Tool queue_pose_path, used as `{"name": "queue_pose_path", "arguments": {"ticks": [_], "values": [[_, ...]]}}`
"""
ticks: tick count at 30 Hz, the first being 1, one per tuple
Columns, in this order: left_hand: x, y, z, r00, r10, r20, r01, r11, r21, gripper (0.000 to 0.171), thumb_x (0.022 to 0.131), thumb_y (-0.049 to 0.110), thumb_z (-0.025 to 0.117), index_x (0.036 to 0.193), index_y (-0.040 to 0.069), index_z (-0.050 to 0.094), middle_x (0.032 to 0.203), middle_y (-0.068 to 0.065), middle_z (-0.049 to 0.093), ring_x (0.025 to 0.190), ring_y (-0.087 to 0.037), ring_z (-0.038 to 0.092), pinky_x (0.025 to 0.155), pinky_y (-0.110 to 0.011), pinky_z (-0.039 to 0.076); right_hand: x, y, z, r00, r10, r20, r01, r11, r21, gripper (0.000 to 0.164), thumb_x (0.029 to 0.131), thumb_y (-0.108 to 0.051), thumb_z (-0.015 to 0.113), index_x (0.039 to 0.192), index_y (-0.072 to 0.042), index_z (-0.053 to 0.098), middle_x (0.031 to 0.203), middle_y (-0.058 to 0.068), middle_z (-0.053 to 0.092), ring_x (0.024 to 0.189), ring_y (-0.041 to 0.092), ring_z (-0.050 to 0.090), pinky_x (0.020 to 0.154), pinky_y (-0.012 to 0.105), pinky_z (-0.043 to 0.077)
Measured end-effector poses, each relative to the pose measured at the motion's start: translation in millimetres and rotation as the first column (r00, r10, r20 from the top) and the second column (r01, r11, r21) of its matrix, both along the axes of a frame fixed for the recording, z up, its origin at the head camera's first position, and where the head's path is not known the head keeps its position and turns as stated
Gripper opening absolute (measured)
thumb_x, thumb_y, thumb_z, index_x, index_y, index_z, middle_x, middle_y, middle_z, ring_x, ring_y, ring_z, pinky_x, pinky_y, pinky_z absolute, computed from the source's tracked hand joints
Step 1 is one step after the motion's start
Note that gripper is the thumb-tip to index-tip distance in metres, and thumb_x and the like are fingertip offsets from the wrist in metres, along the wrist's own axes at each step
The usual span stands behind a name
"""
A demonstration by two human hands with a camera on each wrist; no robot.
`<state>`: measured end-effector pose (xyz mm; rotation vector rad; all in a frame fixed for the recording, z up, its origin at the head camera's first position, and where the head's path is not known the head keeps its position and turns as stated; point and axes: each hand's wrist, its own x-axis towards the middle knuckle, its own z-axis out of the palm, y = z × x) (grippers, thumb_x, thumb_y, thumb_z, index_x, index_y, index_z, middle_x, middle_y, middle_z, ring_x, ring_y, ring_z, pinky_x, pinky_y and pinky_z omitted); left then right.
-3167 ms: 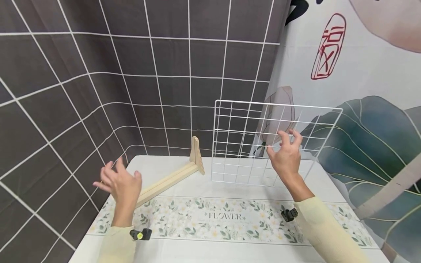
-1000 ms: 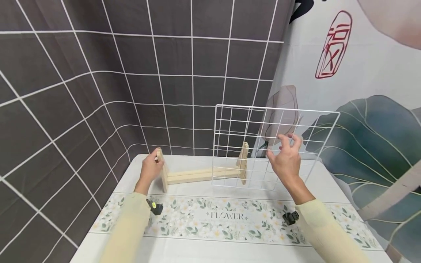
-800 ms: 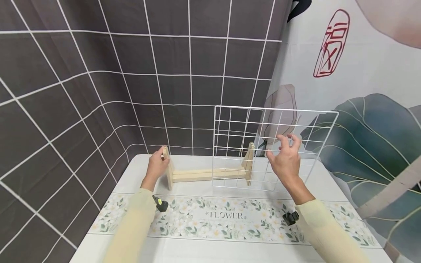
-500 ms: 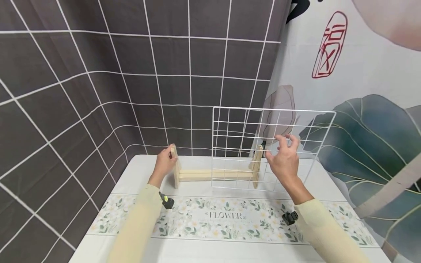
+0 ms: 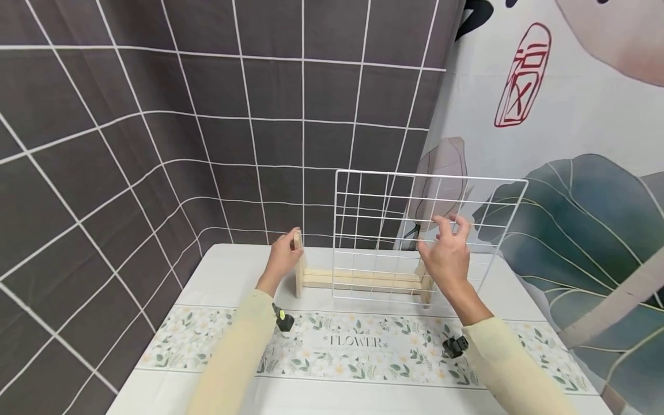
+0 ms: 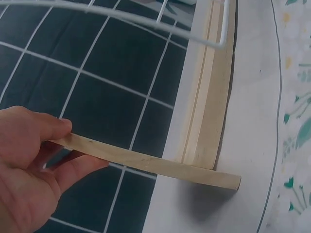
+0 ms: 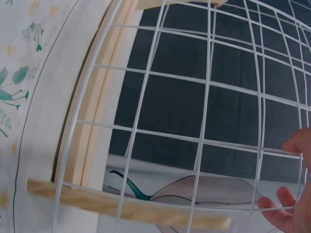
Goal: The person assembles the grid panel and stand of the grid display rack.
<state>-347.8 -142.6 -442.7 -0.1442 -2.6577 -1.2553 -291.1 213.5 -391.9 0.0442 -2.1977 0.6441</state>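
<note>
My left hand [image 5: 282, 256] pinches the top of the left upright of a pale wooden stand [image 5: 317, 280], thumb on one side and fingers on the other. In the left wrist view, that upright [image 6: 194, 174] crosses the end of the long grooved base bar [image 6: 214, 107]. My right hand [image 5: 448, 253] grips a white wire grid panel [image 5: 430, 174] by its inner wires, holding it upright with a slight tilt. The panel overlaps the right part of the stand, and its wires cross the bar in the right wrist view. The stand's right upright [image 5: 426, 285] is partly hidden behind my right hand.
A white tablecloth [image 5: 171, 392] with a flowered band marked FLOWER [image 5: 358, 342] covers the table. Behind it hangs a dark curtain [image 5: 332, 86] with white grid lines. A printed white cloth [image 5: 477, 127] hangs at the right.
My left hand has taken hold of the stand, turned it parallel to the table's back edge, and slid it right, behind the panel. My right hand keeps the panel nearly in place, slightly lower.
</note>
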Motion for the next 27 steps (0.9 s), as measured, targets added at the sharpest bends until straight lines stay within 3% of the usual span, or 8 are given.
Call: {"name": "queue_pose_path", "arguments": {"ticks": [6,9,14,21,27], "values": [[2.2,12,-2.1,1.0,-0.007,-0.02,0.007,1.0,0.014,0.061,0.089,-0.001,0.067,0.148,0.003,0.05,0.13,-0.027,0.062,0.119,-0.042,0.064,0.105,-0.05,0.053,-1.6,-2,-1.1,1.0,0.01,-0.015,-0.01,1.0,-0.007,0.057,0.078,-0.008,0.081,0.129,-0.004,0.057,0.142,0.024,0.042,0.089,0.04,0.07,0.057,0.051,0.05],[2.5,15,-3.4,1.0,0.005,-0.028,-0.004,1.0,0.019,0.06,0.089,-0.001,0.068,0.147,0.003,0.051,0.131,-0.026,0.062,0.119,-0.041,0.065,0.105,-0.049,0.053,-2.5,-2,7.3,0.999,0.011,-0.034,-0.011,1.0,-0.001,0.056,0.077,-0.008,0.081,0.128,-0.003,0.058,0.141,0.025,0.043,0.088,0.04,0.069,0.055,0.051,0.049],[0.8,17,-5.5,0.999,0.011,-0.05,-0.011,1.0,0.005,0.06,0.09,0.001,0.067,0.147,0.002,0.05,0.132,-0.026,0.062,0.12,-0.041,0.065,0.105,-0.049,0.053,-6.3,-3,40.8,0.999,0.004,-0.033,-0.004,1.0,-0.01,0.056,0.079,-0.008,0.08,0.13,-0.005,0.059,0.142,0.025,0.042,0.086,0.041,0.068,0.06,0.055,0.049],[-1.0,17,-7.7,0.998,0.005,-0.063,-0.004,1.0,0.011,0.06,0.089,0.0,0.066,0.147,0.001,0.05,0.132,-0.026,0.062,0.12,-0.041,0.065,0.106,-0.05,0.052,-16.5,-12,90.1,1.0,-0.013,-0.017,0.014,1.0,0.028,0.057,0.082,-0.011,0.08,0.134,-0.009,0.058,0.143,0.024,0.04,0.06,0.04,0.052,0.059,0.054,0.047],[1.6,15,-5.8,0.997,0.007,-0.072,-0.007,1.0,0.003,0.059,0.088,-0.001,0.066,0.145,0.001,0.052,0.131,-0.026,0.063,0.12,-0.042,0.064,0.106,-0.051,0.052,-26.5,-25,117.3,1.0,-0.012,-0.01,0.012,1.0,0.008,0.056,0.083,-0.012,0.078,0.135,-0.011,0.058,0.144,0.021,0.038,0.063,0.041,0.052,0.062,0.055,0.048]]}}
